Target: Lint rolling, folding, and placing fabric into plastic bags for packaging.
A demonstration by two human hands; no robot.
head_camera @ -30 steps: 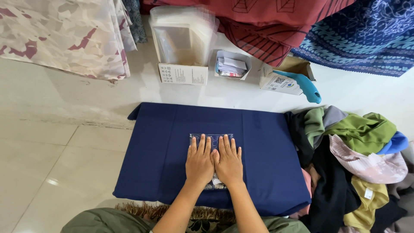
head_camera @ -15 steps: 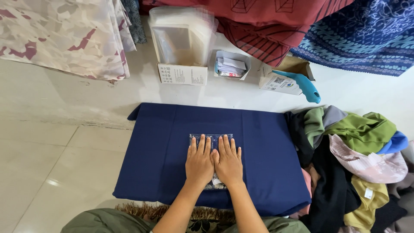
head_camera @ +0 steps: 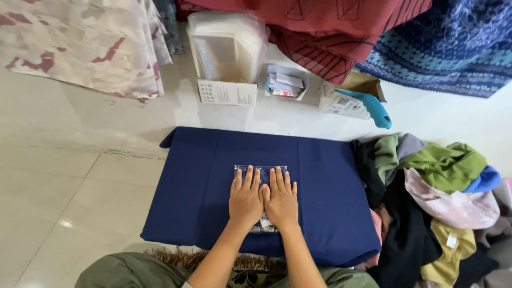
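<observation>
Left hand (head_camera: 246, 201) and right hand (head_camera: 281, 201), fingers flat and slightly spread, pressed side by side on the clear plastic packet (head_camera: 261, 172), whose long axis ran away from the person, atop the navy folded cloth (head_camera: 208, 176).

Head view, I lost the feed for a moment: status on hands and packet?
Left hand and right hand flat, side by side, pressing the clear packet on the navy cloth. Clothes pile apart, to the right.
</observation>
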